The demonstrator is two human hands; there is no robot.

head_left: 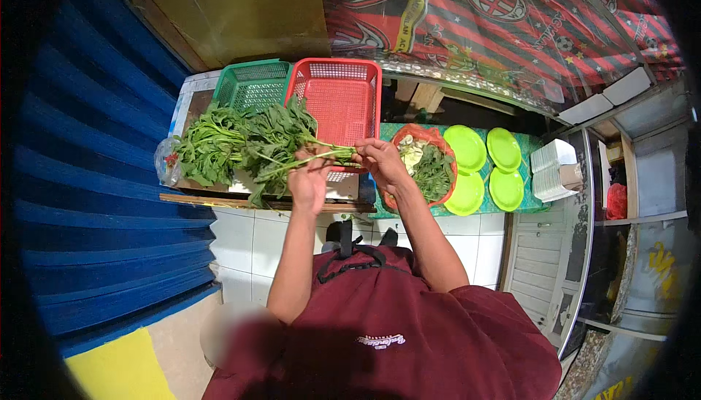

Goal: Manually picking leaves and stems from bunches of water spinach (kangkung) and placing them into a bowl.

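Observation:
My left hand [310, 176] is closed around the stems of a bunch of leafy greens [279, 132], whose leaves spread to the left. At the stem ends, over the near rim of the red plastic basket [334, 99], the fingertips of my right hand [378, 160] pinch the stems. A larger heap of leafy greens [211, 148] lies at the left on the worktop. Right of my right hand stands an orange-red plastic-lined container [450, 181] holding cut leaves and pale chopped vegetable pieces.
A green plastic basket [252, 85] stands behind the heap. Several lime-green plates [464, 149] lie on the green patterned tablecloth [432, 211], beside stacked white containers [550, 173]. A clear plastic bag [166, 162] sits at the left end. Blue corrugated sheeting [115, 170] borders the left.

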